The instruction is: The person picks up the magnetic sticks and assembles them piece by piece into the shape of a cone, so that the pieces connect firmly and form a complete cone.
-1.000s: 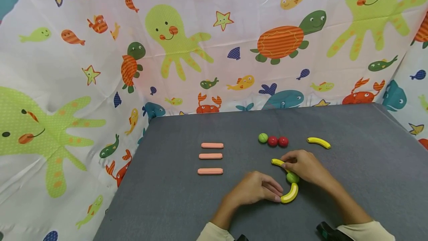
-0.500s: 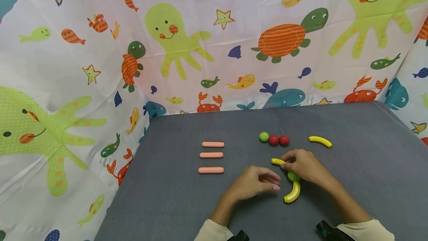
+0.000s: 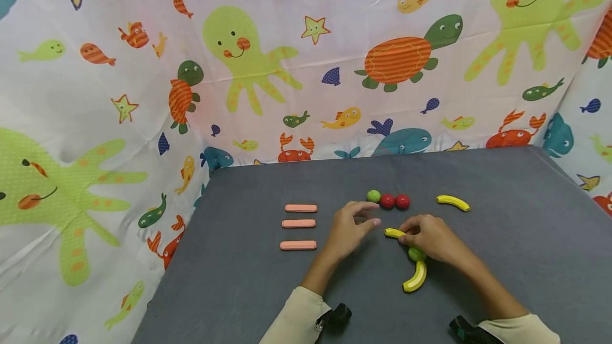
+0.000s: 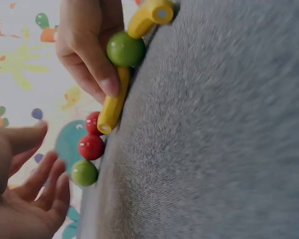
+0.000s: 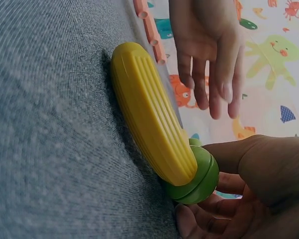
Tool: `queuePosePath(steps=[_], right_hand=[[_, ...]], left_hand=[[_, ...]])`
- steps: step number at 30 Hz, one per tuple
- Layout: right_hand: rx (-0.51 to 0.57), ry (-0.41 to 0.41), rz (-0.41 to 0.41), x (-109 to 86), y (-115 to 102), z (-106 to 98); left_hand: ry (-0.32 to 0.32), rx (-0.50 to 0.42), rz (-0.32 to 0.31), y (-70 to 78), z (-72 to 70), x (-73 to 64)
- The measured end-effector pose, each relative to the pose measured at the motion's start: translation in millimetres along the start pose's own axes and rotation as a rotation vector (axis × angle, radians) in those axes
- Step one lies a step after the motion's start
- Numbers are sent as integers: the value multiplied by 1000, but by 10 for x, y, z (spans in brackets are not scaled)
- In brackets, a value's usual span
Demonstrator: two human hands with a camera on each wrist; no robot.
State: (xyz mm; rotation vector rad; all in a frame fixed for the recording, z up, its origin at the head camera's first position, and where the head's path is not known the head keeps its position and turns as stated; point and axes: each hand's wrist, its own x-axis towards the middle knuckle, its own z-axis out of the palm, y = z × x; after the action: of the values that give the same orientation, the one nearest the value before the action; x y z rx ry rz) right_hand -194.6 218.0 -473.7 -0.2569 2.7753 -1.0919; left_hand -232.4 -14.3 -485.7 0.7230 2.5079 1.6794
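My right hand [image 3: 432,238] pinches a yellow curved piece [image 3: 393,233] on the grey table; its far end sticks out past the fingers. That piece joins a green ball [image 3: 417,254], and a second yellow curved piece [image 3: 415,278] runs from the ball towards the near side. In the left wrist view the ball [image 4: 126,49] sits between the two yellow pieces. My left hand [image 3: 351,227] hovers with nothing in it, fingers extended and parted, just in front of a loose green ball [image 3: 373,196]. Two red balls [image 3: 394,201] lie beside that ball.
Three pink sticks [image 3: 298,223] lie in a column to the left. Another yellow curved piece [image 3: 452,203] lies at the back right. A curtain [image 3: 268,137] printed with sea animals hangs behind the table and along its sides.
My left hand has let go of the near yellow piece and moved up and left towards the loose balls. The right hand keeps its hold in about the same place.
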Motion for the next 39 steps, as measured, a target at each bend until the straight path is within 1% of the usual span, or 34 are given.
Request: queuePosePath(steps=[3, 6, 10, 15, 20, 26, 31, 34, 37, 39], right_hand=[[-2, 4, -2, -3, -5, 3], [0, 3, 5, -4, -15, 1], [9, -6, 16, 1, -17, -3], [21, -17, 32, 12, 2, 1], [25, -18, 37, 17, 16, 8], [25, -18, 30, 11, -2, 1], [20, -7, 14, 4, -15, 2], [23, -1, 10, -1, -11, 3], [24, 0, 10, -4, 5, 9], [26, 0, 15, -6, 10, 10]], left_hand=[[56, 31, -19, -48, 13, 125], [85, 63, -40, -114, 22, 244], [103, 92, -48, -231, 20, 388], [90, 92, -67, -351, -8, 505], [71, 110, -85, -394, -37, 570], [67, 174, -95, -400, -30, 604], [78, 254, -88, -376, 16, 607], [71, 303, -94, -357, 51, 611], [76, 335, -109, -350, 89, 619], [90, 343, -114, -346, 108, 621]])
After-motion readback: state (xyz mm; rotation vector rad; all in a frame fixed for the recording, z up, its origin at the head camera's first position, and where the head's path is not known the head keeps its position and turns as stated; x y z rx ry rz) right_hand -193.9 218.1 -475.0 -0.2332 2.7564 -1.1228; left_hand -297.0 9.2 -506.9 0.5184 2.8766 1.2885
